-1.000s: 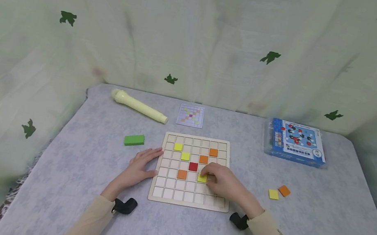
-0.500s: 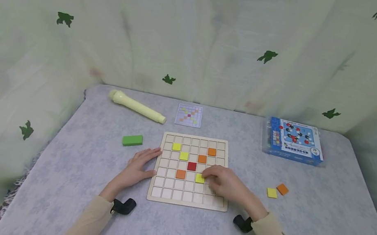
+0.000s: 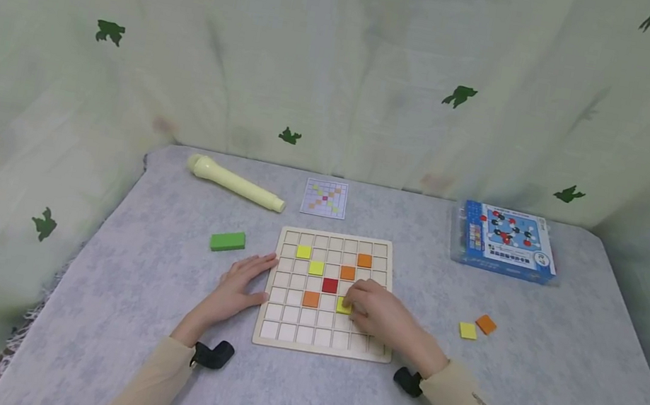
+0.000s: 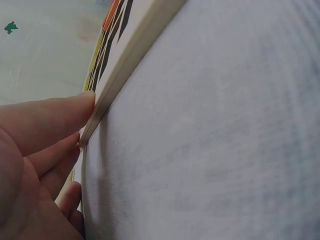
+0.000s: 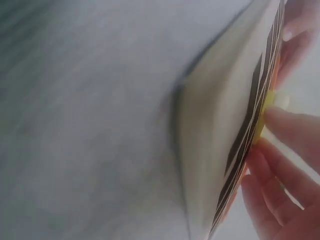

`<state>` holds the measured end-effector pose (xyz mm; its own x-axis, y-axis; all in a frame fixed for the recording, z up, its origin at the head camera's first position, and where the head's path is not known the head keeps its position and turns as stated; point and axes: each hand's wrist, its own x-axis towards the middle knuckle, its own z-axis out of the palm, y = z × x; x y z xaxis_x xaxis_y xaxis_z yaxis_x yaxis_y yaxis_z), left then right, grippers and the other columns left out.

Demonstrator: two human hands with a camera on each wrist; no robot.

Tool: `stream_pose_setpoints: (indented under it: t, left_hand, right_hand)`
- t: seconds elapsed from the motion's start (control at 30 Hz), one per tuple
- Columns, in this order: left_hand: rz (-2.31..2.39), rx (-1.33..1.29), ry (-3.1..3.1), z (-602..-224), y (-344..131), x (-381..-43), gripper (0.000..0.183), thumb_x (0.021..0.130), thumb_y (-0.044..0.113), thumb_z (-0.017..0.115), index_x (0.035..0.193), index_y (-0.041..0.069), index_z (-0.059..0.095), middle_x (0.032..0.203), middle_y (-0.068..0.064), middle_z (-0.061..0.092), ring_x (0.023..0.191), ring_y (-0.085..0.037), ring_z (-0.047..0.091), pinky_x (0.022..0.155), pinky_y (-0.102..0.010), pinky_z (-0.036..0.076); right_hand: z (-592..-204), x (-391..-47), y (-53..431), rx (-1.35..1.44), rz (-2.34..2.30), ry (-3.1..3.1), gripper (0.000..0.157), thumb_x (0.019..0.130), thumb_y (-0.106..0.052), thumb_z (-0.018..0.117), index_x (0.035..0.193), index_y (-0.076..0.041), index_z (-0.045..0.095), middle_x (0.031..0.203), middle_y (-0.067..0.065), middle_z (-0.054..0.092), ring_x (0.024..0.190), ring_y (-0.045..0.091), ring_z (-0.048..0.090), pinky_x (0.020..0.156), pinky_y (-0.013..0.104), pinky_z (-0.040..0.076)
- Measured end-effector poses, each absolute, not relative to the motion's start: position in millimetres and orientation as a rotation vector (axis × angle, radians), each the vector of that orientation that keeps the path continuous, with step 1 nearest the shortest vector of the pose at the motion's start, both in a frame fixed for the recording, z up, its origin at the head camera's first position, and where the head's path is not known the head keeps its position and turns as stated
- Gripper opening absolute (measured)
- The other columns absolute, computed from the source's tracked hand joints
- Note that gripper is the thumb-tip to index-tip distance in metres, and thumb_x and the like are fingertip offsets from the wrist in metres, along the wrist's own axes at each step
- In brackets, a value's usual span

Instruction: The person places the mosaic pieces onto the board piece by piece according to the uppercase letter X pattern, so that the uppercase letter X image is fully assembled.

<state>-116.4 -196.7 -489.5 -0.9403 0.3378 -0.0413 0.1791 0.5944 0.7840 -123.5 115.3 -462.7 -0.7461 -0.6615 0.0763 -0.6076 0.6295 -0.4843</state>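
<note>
A pale wooden grid board (image 3: 319,351) lies in the middle of the table. Yellow tiles (image 3: 304,252), orange tiles (image 3: 364,260) and one red tile (image 3: 330,286) sit in its cells. With thumb and fingers, my right hand (image 3: 380,313) pinches a yellow tile (image 3: 342,305) at a cell right of and below the red one; the right wrist view shows this yellow tile (image 5: 263,116) edge-on at the fingertips. Whether it lies fully in the cell I cannot tell. My left hand (image 3: 236,286) touches the board's left edge with extended fingers and thumb.
Loose yellow (image 3: 467,331) and orange (image 3: 486,324) tiles lie right of the board. Behind it is a printed pattern card (image 3: 325,198). A green block (image 3: 227,241) and a pale yellow toy microphone (image 3: 236,183) lie left; a blue box (image 3: 507,242) stands back right.
The head view has shifted slightly. My right wrist has moved a little to the left, while its fingers stay at the same yellow tile. My left hand keeps its place at the board.
</note>
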Motion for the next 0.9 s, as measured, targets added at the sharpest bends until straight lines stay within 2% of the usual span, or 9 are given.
stream_pose_setpoints:
  t: [0.2,0.4,0.67,0.9]
  left_hand:
    - [1.277,0.437,2.631,-488,-197,-116,0.064,0.089,0.01,0.066,0.147,0.007,0.039,0.155,-0.009,0.027,0.142,-0.034,0.01,0.103,-0.063,0.005]
    - [1.27,0.437,2.631,-489,-196,-117,0.064,0.089,0.011,0.066,0.147,0.007,0.038,0.155,-0.009,0.027,0.142,-0.034,0.009,0.103,-0.063,0.005]
    - [1.263,0.436,2.635,-491,-197,-116,0.064,0.09,0.012,0.066,0.147,0.007,0.037,0.155,-0.009,0.027,0.142,-0.035,0.01,0.103,-0.063,0.005]
    - [1.269,0.438,2.641,-489,-197,-116,0.064,0.089,0.01,0.066,0.147,0.006,0.038,0.155,-0.009,0.028,0.142,-0.034,0.01,0.103,-0.062,0.006]
  right_hand:
    - [-462,-126,109,-0.992,-0.696,2.768,0.013,0.084,-0.003,0.07,0.095,-0.011,0.069,0.098,-0.002,0.06,0.091,0.014,0.054,0.078,0.027,0.048]
    - [-458,-124,126,-0.786,-0.925,2.701,0.013,0.086,-0.006,0.068,0.098,-0.011,0.068,0.1,-0.003,0.061,0.09,0.014,0.055,0.08,0.033,0.049]
    - [-455,-112,216,-0.613,-1.033,2.833,0.018,0.086,0.0,0.067,0.103,-0.003,0.066,0.101,0.005,0.064,0.093,0.024,0.06,0.081,0.042,0.051]
    - [-460,-93,290,-0.384,-0.924,2.974,0.02,0.084,0.001,0.068,0.104,0.0,0.066,0.105,0.014,0.061,0.093,0.03,0.057,0.078,0.05,0.048]
